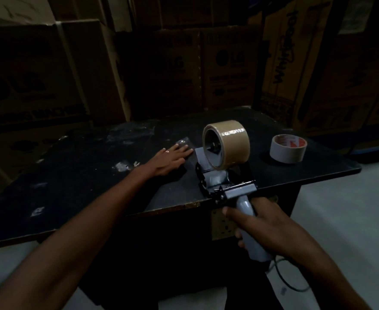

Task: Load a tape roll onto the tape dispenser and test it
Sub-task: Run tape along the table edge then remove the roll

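A grey tape dispenser (220, 182) rests at the near edge of the dark table (83, 175), with a brown tape roll (231, 145) mounted on its wheel. My right hand (264, 227) grips the dispenser's grey handle, which hangs past the table edge. My left hand (170, 161) lies flat with fingers spread on a strip of clear tape (184, 145) stuck to the tabletop, just left of the dispenser.
A second tape roll (288, 148), white with a red-printed core, lies flat on the table's right side. Stacked cardboard boxes (228, 68) stand close behind the table. A thin cable (289, 278) hangs below my right hand over the pale floor.
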A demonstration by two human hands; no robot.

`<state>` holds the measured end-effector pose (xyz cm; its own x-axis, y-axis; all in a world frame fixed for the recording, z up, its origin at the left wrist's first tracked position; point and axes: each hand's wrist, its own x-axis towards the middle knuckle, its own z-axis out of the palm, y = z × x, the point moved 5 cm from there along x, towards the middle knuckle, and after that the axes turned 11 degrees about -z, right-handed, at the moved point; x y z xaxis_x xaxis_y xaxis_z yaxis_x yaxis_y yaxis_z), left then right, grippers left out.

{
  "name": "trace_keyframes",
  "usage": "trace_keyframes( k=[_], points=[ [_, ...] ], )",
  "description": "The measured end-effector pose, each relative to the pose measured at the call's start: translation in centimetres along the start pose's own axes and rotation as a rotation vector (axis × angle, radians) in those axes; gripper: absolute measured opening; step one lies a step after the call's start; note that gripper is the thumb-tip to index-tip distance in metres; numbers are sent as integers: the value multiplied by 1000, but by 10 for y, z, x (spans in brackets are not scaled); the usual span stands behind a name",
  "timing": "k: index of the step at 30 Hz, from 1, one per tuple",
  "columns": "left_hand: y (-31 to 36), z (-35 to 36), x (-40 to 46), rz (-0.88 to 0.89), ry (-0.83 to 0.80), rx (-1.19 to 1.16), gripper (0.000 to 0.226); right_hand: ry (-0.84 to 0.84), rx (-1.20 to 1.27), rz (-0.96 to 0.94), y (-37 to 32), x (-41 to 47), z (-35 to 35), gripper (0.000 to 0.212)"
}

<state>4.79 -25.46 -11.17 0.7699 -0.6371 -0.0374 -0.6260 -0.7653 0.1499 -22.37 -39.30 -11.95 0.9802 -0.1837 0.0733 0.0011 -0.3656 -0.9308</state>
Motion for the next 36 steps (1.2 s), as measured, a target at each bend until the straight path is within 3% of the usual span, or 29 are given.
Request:
trace_keyframes(
  k=[6, 11, 15, 21, 27, 36],
  points=[
    [19, 13, -33, 170, 32, -102, 51, -74, 231, 10, 12, 2, 16, 11],
    [25, 9, -42, 157, 52, -176, 44, 74, 299, -39, 23, 0, 24, 36],
    [26, 9, -41, 151, 58, -164, 45, 124, 249, -47, 27, -2, 26, 44],
    [20, 10, -36, 176, 74, -178, 44, 115, 209, -90, 20, -4, 20, 24],
    [18, 13, -34, 175, 63, -178, 47, 118, 240, -70, 22, -20, 21, 42],
    [17, 15, -33, 164, 51, -183, 49, 151, 117, -97, 35, -54, 17, 40]
  ],
)
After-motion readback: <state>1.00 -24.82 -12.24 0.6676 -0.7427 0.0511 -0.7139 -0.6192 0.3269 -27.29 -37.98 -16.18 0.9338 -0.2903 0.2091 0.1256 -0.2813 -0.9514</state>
